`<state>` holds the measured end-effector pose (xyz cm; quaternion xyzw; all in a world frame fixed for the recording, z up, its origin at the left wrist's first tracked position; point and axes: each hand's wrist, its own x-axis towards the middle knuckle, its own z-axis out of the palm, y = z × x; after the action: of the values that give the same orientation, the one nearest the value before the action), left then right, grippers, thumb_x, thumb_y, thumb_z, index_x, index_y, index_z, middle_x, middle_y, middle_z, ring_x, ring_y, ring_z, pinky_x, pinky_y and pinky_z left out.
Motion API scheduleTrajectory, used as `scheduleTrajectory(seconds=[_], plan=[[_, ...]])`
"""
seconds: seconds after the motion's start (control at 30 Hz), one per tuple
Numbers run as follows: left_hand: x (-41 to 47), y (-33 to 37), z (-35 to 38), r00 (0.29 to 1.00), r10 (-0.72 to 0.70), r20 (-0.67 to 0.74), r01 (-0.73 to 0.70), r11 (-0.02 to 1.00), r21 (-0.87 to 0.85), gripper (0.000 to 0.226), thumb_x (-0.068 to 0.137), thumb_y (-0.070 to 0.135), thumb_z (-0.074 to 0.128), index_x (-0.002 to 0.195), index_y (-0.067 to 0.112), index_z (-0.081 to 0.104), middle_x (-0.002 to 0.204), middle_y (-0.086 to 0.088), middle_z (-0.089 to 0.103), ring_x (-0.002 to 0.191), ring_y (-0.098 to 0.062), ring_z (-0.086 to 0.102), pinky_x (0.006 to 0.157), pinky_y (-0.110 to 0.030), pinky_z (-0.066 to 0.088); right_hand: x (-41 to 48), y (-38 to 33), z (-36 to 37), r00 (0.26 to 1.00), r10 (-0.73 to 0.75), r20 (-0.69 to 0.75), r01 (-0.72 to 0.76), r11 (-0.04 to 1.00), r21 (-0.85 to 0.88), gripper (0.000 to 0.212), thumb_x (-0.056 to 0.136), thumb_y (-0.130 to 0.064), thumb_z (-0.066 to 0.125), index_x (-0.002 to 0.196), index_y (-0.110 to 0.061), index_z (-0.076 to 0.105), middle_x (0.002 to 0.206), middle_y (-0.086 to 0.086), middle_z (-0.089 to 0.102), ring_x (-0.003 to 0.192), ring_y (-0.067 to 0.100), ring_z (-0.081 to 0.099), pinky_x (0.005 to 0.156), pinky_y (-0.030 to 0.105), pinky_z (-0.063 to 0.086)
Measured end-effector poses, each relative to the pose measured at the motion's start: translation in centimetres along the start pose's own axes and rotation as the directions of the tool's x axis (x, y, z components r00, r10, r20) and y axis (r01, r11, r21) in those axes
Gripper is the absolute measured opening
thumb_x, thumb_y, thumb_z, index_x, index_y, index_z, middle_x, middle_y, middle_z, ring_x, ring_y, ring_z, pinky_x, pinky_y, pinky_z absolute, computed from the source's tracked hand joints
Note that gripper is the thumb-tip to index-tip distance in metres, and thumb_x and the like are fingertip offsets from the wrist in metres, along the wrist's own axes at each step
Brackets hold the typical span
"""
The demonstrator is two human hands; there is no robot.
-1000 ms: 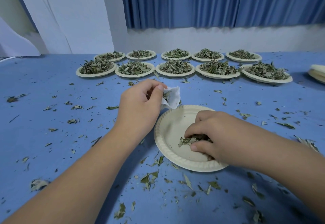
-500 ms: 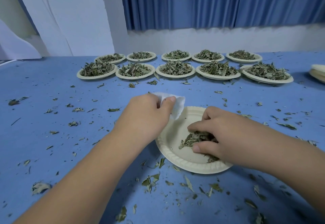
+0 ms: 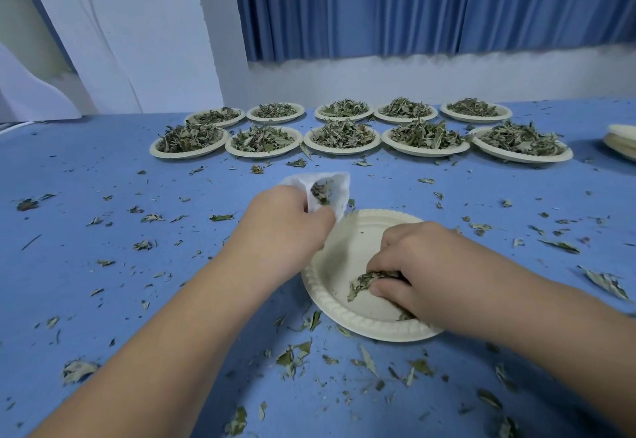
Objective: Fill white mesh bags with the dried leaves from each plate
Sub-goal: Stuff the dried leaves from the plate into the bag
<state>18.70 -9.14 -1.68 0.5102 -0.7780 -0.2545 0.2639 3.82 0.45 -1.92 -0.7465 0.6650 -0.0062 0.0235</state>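
Pinched the last small heap of dried green leaves [image 3: 364, 282] between the curled fingers and thumb of the right hand [image 3: 416, 265]. Pressed it to the floor of the round cream paper plate [image 3: 344, 251], toward the near right, a few tips poking out left of the thumb. Bunched that way, most likely, to lift in one go.

Gripped the small white mesh bag [image 3: 335, 193] in the left hand [image 3: 285, 227], just past the plate's far-left rim, mouth up and some leaves already showing inside. Held close, by the look of it, to give the pinch a short trip.

Noted leaf scraps strewn over the blue table cloth [image 3: 103, 282]. Counted two rows of heaped cream plates [image 3: 340, 152] at the far side, well apart from both hands, and a stack of empty plates [image 3: 624, 143] at the right edge. Judged most of the filling not yet done.
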Motion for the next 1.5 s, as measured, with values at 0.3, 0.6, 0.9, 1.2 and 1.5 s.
scheduleTrajectory(seconds=[0.3,0.6,0.9,1.2,1.5], plan=[[-0.3,0.1,0.5,0.996,0.086,-0.024,-0.086,0.996,0.028,0.041,0.087,0.042,0.063,0.08,0.002,0.065,0.074,-0.007,0.072,0.052,-0.014,0.054,0.043,-0.022,0.039,-0.1,1.7,-1.5,0.941,0.154,-0.3,-0.049,0.943,0.329,0.015,0.086,-0.035,0.064,0.086,-0.028,0.077,0.083,-0.009,0.065,0.078,0.004,0.056,0.074,0.028,0.047],[-0.6,0.4,0.7,0.988,0.15,0.037,-0.153,0.986,0.069,0.036,0.089,0.039,0.061,0.074,0.006,0.061,0.077,-0.006,0.069,0.071,-0.022,0.062,0.059,-0.034,0.047,1.1,0.3,-3.2,0.843,0.259,-0.472,-0.112,0.942,0.316,0.02,0.086,-0.032,0.063,0.081,-0.018,0.076,0.072,-0.003,0.066,0.069,0.007,0.056,0.062,0.023,0.043],[-0.4,0.0,0.9,0.979,0.203,-0.017,-0.201,0.978,0.058,0.038,0.086,0.035,0.06,0.06,0.013,0.044,0.057,0.001,0.047,0.053,-0.015,0.045,0.047,-0.027,0.03,3.6,-1.6,-4.0,0.897,0.253,-0.363,-0.248,0.967,0.062,0.021,0.092,-0.027,0.053,0.089,-0.016,0.072,0.076,0.003,0.057,0.08,0.021,0.058,0.059,0.026,0.044],[-0.7,0.2,1.7,0.964,0.264,-0.006,-0.262,0.957,0.121,0.045,0.088,0.034,0.055,0.052,0.02,0.032,0.048,0.004,0.035,0.045,-0.008,0.036,0.043,-0.022,0.021,3.6,-2.3,-3.6,0.91,0.205,-0.361,-0.211,0.977,0.023,0.022,0.093,-0.025,0.051,0.081,-0.014,0.065,0.076,0.001,0.042,0.078,0.02,0.053,0.066,0.028,0.042],[-0.9,0.3,1.8,0.95,0.312,-0.009,-0.308,0.941,0.139,0.041,0.087,0.035,0.056,0.055,0.02,0.034,0.053,0.004,0.038,0.05,-0.009,0.04,0.046,-0.026,0.022,3.1,-2.1,-3.3,0.88,0.25,-0.405,-0.219,0.968,0.121,0.021,0.089,-0.026,0.057,0.072,-0.016,0.064,0.077,0.0,0.038,0.078,0.019,0.046,0.061,0.03,0.03]])
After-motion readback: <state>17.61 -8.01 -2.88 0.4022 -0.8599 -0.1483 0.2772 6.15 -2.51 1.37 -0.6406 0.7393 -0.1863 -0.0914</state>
